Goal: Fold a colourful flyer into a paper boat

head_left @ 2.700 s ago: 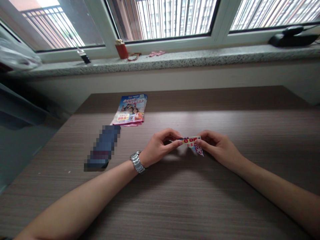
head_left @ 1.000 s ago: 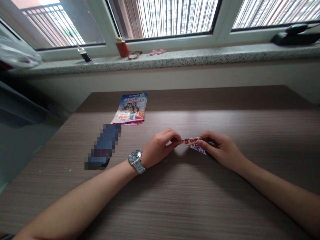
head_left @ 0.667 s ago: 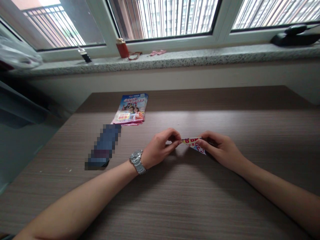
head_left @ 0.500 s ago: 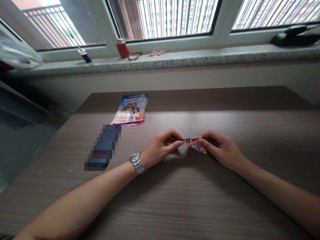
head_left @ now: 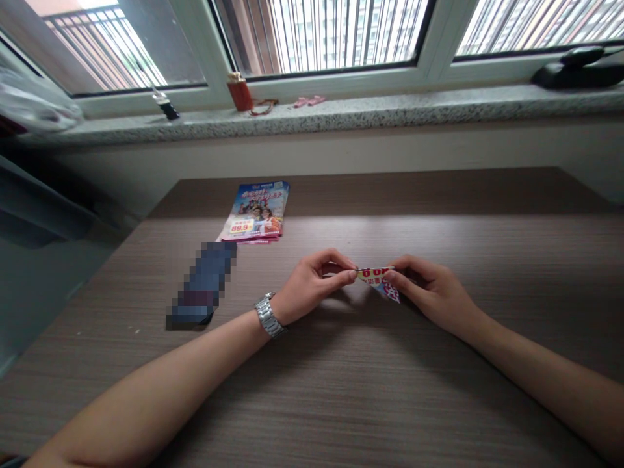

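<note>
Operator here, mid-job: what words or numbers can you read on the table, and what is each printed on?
"89.9": on the price box of the glossy leaflet.
Leaflet headline: too small to read.
Folded paper strip, pinched by left hand and right hand: red characters, too folded and small to read.

Between the fingertips (head_left: pixel 349 275) sits a thin paper strip (head_left: pixel 374 275), printed and faintly glossy. Left of them, a polished steel watch (head_left: pixel 268 316) shines on the wrist, and glossy paper leaflets (head_left: pixel 253 214) lie farther off. Under the fingers, the table (head_left: pixel 439 403) is matt, fine-grained wood laminate; beyond them, the sill (head_left: pixel 370 112) is speckled, smooth polished stone.
</note>
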Tool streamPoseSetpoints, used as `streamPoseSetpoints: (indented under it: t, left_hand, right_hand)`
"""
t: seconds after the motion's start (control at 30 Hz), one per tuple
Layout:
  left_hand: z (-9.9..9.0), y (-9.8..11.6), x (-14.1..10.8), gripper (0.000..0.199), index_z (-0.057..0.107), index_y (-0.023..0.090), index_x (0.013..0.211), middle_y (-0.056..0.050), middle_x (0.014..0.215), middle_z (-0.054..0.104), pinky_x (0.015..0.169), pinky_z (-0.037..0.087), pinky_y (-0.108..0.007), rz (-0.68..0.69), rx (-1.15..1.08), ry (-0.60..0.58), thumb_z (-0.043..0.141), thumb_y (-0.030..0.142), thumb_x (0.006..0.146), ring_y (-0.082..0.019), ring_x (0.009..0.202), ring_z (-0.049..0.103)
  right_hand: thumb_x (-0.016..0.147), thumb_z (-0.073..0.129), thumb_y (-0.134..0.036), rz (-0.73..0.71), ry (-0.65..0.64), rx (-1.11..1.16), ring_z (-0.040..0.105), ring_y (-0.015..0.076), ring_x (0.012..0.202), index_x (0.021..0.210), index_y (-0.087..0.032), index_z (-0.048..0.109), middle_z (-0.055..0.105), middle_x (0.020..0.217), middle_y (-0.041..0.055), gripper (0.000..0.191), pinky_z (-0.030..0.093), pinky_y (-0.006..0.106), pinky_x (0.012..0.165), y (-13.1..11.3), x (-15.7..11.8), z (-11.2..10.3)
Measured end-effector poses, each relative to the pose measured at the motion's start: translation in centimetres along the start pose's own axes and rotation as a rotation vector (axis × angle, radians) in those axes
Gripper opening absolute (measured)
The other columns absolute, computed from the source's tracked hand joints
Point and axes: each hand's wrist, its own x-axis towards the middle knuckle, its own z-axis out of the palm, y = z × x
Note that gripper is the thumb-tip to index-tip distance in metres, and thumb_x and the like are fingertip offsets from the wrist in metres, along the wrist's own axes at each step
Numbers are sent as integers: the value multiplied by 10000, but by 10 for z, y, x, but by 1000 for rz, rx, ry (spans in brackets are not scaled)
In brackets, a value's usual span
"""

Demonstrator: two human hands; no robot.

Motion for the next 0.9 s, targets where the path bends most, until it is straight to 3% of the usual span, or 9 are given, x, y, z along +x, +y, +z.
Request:
streamPoseSetpoints:
  t: [0.43,0.9]
  left_hand:
    - [8,4,-2,257,603,148,1000,-41,948,692,766,541,-235,-90,-6,-28,743,315,864,-123,827,681]
    - [9,9,-4,215,648,125,905,-37,848,715,716,540,-197,-64,5,22,746,311,860,-103,766,677]
  right_hand:
    - [925,628,-419,26,25,36,628,157,669,885,-231,683,695,744,-4,199,481,265,609,-4,1,5]
    - [934,618,-449,5,-12,28,624,150,692,932,-228,703,703,786,4,237,471,270,621,-6,0,5]
